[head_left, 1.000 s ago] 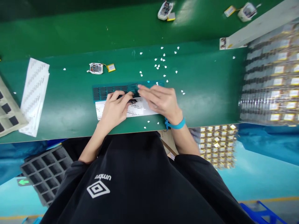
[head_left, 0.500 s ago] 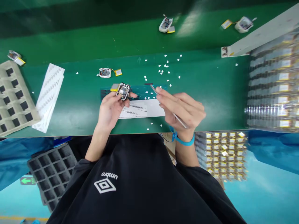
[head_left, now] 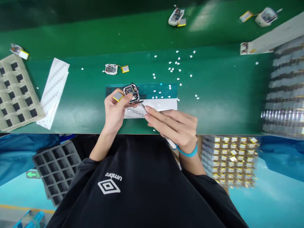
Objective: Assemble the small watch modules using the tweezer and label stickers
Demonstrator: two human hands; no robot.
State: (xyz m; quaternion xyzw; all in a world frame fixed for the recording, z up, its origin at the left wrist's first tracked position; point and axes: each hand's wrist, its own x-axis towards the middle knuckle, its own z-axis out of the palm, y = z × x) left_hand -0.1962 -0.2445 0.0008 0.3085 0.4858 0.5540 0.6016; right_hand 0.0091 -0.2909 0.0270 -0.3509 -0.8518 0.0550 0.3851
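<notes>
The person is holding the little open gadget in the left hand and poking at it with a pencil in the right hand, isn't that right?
Not quite. The head view shows the right hand holding thin metal tweezers, not a pencil. The rest is right: the left hand holds the little open gadget, and the tweezer tips point at its edge.
</notes>
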